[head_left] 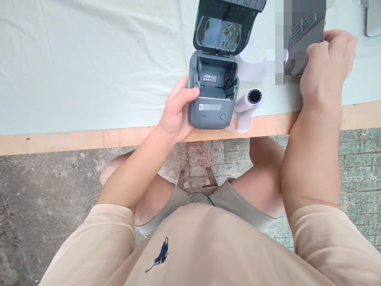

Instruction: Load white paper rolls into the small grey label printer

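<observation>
1. Pale green-white cloth [89,59], creased, covering the tabletop from nine to twelve o'clock
2. Light wooden table edge [74,139], a bare strip running from nine to three o'clock
3. Rough grey concrete ground [44,190] at seven o'clock
4. Grey-green brick paving [360,159] at four o'clock
5. Small wooden stool frame [198,180] at six o'clock, partly hidden
6. Pale grey object's corner [373,20] at two o'clock, cut off

Bright, flat daylight, soft shadows only. Printer lid [222,29] window mirrors trees and sky. Pixelated mosaic patches top right. Right hand [326,65] slightly motion-blurred; wide-angle stretch at edges.
</observation>
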The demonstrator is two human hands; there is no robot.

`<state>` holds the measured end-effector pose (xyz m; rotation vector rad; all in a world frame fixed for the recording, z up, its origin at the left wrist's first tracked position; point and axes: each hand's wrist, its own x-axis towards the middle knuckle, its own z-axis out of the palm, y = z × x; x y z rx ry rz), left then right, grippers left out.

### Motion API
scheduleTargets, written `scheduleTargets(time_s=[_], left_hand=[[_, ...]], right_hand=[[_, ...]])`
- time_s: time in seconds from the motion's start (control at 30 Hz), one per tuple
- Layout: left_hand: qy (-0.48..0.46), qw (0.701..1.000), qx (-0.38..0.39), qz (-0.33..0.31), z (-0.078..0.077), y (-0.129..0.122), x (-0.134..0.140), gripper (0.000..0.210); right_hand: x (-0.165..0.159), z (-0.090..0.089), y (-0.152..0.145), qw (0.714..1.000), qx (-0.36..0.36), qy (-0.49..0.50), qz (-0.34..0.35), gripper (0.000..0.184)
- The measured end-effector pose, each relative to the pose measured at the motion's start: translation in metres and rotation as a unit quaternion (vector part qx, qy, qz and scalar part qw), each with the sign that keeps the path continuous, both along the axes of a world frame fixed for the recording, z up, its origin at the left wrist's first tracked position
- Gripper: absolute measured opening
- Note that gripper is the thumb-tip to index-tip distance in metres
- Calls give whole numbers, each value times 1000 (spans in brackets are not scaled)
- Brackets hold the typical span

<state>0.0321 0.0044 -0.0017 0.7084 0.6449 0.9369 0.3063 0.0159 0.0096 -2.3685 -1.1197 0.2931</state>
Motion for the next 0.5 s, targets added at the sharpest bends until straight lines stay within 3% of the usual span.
scheduleTargets(time_s=[0.3, 0.5], left_hand=[[4, 1000, -5, -1, 2, 0, 0, 10], [7, 1000, -12, 8, 0, 0, 0, 19]], right_hand=[[1, -8, -10, 993, 21, -38, 108, 60], [-2, -7, -10, 994, 11, -44, 100, 72]])
